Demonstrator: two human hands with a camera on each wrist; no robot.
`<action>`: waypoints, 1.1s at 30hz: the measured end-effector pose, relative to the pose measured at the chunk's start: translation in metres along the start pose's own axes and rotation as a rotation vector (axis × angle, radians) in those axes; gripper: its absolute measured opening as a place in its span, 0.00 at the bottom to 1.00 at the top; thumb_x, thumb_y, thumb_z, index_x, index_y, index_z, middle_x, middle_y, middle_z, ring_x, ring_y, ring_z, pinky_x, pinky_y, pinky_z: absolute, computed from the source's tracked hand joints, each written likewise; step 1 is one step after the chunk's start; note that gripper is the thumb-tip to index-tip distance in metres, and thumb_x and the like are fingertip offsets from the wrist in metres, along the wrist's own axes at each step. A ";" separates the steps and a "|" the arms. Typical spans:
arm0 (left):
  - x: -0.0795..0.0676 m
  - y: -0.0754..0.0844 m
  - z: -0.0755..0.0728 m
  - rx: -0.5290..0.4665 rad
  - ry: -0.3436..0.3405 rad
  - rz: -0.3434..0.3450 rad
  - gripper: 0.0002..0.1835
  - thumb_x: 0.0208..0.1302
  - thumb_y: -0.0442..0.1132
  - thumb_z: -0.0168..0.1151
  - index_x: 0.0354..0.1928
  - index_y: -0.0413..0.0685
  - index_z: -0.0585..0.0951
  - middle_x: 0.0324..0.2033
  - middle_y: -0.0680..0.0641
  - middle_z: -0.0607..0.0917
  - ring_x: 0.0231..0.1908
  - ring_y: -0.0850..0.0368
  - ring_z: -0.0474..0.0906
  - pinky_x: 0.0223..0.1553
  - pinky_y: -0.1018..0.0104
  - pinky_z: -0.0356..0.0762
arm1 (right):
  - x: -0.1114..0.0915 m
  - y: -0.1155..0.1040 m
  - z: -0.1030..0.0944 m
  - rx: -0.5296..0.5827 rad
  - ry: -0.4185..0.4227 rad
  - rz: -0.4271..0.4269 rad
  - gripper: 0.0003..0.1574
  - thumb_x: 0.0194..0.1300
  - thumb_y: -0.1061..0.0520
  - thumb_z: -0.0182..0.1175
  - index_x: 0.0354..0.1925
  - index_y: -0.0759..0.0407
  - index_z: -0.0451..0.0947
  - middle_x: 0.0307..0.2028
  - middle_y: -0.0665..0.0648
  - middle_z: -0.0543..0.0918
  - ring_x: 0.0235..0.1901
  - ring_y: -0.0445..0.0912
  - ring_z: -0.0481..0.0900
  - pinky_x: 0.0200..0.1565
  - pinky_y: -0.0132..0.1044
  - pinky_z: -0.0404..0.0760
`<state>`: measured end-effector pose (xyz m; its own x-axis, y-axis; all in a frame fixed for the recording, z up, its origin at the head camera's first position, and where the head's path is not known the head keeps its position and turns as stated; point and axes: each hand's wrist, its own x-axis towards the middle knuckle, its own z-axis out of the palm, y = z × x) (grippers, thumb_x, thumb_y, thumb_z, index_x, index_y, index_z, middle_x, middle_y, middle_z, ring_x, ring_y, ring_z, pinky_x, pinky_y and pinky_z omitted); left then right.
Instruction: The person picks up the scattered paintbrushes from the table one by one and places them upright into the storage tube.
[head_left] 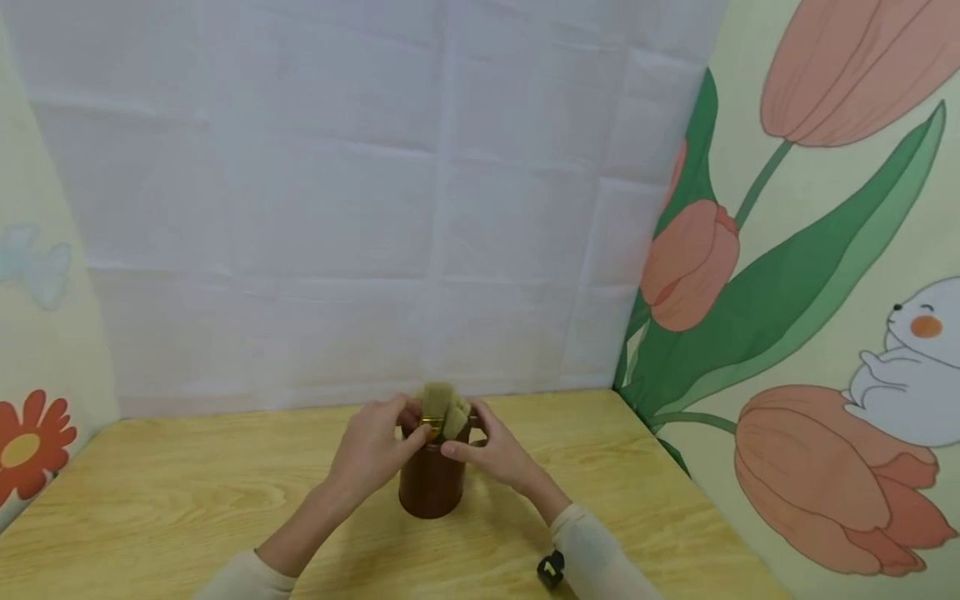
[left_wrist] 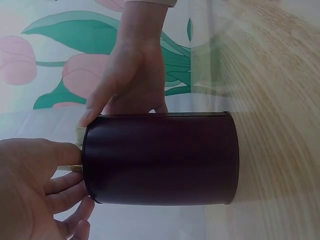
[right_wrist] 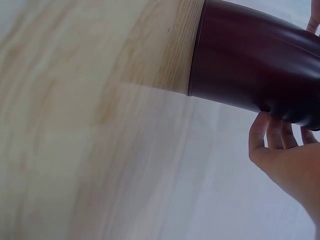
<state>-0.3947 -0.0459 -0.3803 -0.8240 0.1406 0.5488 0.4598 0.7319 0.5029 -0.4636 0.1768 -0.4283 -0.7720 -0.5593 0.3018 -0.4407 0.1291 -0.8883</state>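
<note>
A dark reddish-brown cylindrical cup [head_left: 431, 487] stands upright on the table, its side filling much of both wrist views. Folded up out of its mouth is a tan woven strap [head_left: 438, 395] with a shiny gold-coloured metal piece [head_left: 432, 422]. My left hand [head_left: 377, 442] is at the cup's left rim and pinches the strap by the metal piece, thumb in front. From the other side my right hand [head_left: 501, 450] holds the cup's rim, its thumb at the front edge and its fingers against the wall [right_wrist: 272, 107]. The cup's inside is hidden.
On the wood-grain table [head_left: 210, 492], a small black object [head_left: 551, 569] with a yellow-green mark lies beside the right sleeve. White creased cloth [head_left: 337, 192] hangs behind the table. Panels printed with flowers stand at the left and right.
</note>
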 end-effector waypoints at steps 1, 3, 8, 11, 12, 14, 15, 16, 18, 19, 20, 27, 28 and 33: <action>0.000 0.000 -0.001 0.014 -0.002 0.009 0.07 0.63 0.41 0.73 0.40 0.50 0.84 0.28 0.62 0.82 0.37 0.53 0.80 0.39 0.52 0.78 | 0.000 0.000 0.000 -0.002 -0.002 -0.001 0.43 0.67 0.41 0.69 0.74 0.38 0.61 0.64 0.49 0.71 0.61 0.47 0.72 0.56 0.44 0.78; -0.001 -0.001 -0.002 0.038 -0.009 0.027 0.05 0.63 0.40 0.74 0.37 0.53 0.85 0.27 0.63 0.82 0.36 0.53 0.80 0.39 0.52 0.78 | 0.001 -0.001 0.001 -0.004 -0.007 -0.001 0.43 0.68 0.41 0.68 0.74 0.38 0.61 0.64 0.49 0.71 0.61 0.47 0.72 0.56 0.44 0.78; 0.001 -0.001 -0.002 0.036 -0.019 0.041 0.02 0.65 0.41 0.71 0.34 0.55 0.86 0.27 0.64 0.82 0.33 0.61 0.79 0.36 0.56 0.79 | 0.002 -0.001 0.002 0.007 -0.007 0.022 0.44 0.67 0.40 0.69 0.74 0.37 0.60 0.64 0.50 0.70 0.61 0.50 0.72 0.54 0.44 0.79; 0.001 -0.001 -0.001 0.030 -0.004 0.035 0.02 0.66 0.41 0.71 0.35 0.54 0.87 0.29 0.61 0.82 0.32 0.61 0.78 0.34 0.58 0.79 | 0.002 0.000 0.001 0.014 -0.005 0.032 0.46 0.66 0.40 0.69 0.75 0.37 0.59 0.64 0.51 0.71 0.61 0.53 0.73 0.54 0.45 0.80; 0.001 0.000 -0.001 0.033 0.001 0.029 0.02 0.66 0.41 0.71 0.35 0.53 0.87 0.31 0.59 0.81 0.32 0.59 0.78 0.34 0.58 0.79 | 0.002 0.000 0.001 0.017 -0.006 0.034 0.46 0.66 0.40 0.69 0.75 0.37 0.59 0.65 0.52 0.70 0.61 0.54 0.72 0.54 0.45 0.80; 0.000 0.000 0.000 0.040 0.011 0.015 0.03 0.65 0.41 0.71 0.37 0.52 0.87 0.35 0.54 0.80 0.33 0.56 0.77 0.34 0.57 0.78 | 0.002 0.000 0.000 0.019 -0.010 0.035 0.46 0.67 0.40 0.69 0.75 0.38 0.58 0.65 0.53 0.70 0.62 0.55 0.72 0.54 0.46 0.80; -0.001 0.000 0.000 0.043 0.012 0.004 0.03 0.65 0.41 0.72 0.37 0.52 0.87 0.37 0.52 0.78 0.33 0.55 0.76 0.34 0.57 0.77 | 0.002 -0.001 0.000 0.019 -0.012 0.034 0.46 0.67 0.40 0.69 0.75 0.38 0.58 0.65 0.53 0.70 0.62 0.55 0.72 0.54 0.46 0.80; -0.001 0.001 0.000 0.046 0.012 -0.006 0.04 0.65 0.41 0.72 0.38 0.51 0.87 0.39 0.50 0.77 0.34 0.54 0.75 0.34 0.57 0.77 | 0.001 -0.001 0.000 0.021 -0.013 0.035 0.46 0.67 0.40 0.69 0.75 0.38 0.58 0.65 0.53 0.70 0.62 0.55 0.71 0.53 0.46 0.80; -0.001 0.001 0.000 0.032 -0.001 -0.025 0.04 0.64 0.41 0.72 0.37 0.51 0.87 0.41 0.48 0.75 0.35 0.52 0.75 0.35 0.57 0.77 | 0.001 -0.002 0.000 0.023 -0.016 0.041 0.46 0.67 0.40 0.69 0.75 0.37 0.58 0.65 0.53 0.70 0.62 0.55 0.72 0.52 0.47 0.81; -0.001 0.001 -0.001 0.024 -0.009 -0.034 0.04 0.64 0.40 0.72 0.37 0.51 0.86 0.42 0.47 0.75 0.36 0.51 0.76 0.35 0.56 0.77 | 0.001 -0.002 0.000 0.025 -0.018 0.043 0.46 0.67 0.40 0.69 0.75 0.36 0.58 0.65 0.54 0.70 0.61 0.55 0.73 0.51 0.47 0.81; -0.001 0.001 -0.002 0.013 -0.020 -0.042 0.03 0.64 0.40 0.72 0.37 0.51 0.86 0.42 0.47 0.74 0.37 0.49 0.76 0.36 0.56 0.77 | 0.001 -0.003 0.000 0.027 -0.019 0.044 0.46 0.67 0.41 0.68 0.75 0.36 0.58 0.65 0.54 0.70 0.61 0.55 0.73 0.51 0.47 0.81; 0.000 -0.005 -0.007 -0.101 -0.085 -0.107 0.11 0.69 0.49 0.68 0.46 0.52 0.85 0.49 0.46 0.75 0.48 0.45 0.77 0.40 0.54 0.79 | 0.001 -0.004 0.000 -0.014 -0.011 0.027 0.44 0.67 0.41 0.69 0.74 0.35 0.60 0.64 0.49 0.71 0.61 0.48 0.73 0.54 0.45 0.79; 0.000 -0.006 -0.009 -0.118 -0.081 -0.116 0.14 0.70 0.52 0.66 0.49 0.52 0.84 0.51 0.46 0.75 0.49 0.45 0.77 0.41 0.53 0.80 | 0.000 -0.004 -0.001 -0.029 -0.010 0.023 0.43 0.67 0.42 0.69 0.74 0.35 0.61 0.64 0.48 0.72 0.61 0.47 0.73 0.55 0.46 0.79; -0.002 -0.011 -0.015 -0.098 -0.024 -0.119 0.30 0.74 0.65 0.53 0.60 0.49 0.80 0.56 0.44 0.75 0.52 0.45 0.76 0.45 0.47 0.80 | -0.007 -0.011 -0.011 -0.114 -0.041 0.041 0.46 0.66 0.38 0.69 0.76 0.37 0.59 0.64 0.48 0.71 0.61 0.48 0.74 0.55 0.46 0.79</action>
<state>-0.3934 -0.0642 -0.3767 -0.8819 0.0730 0.4657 0.3873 0.6756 0.6273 -0.4584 0.1877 -0.4168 -0.7724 -0.5840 0.2496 -0.4601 0.2434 -0.8539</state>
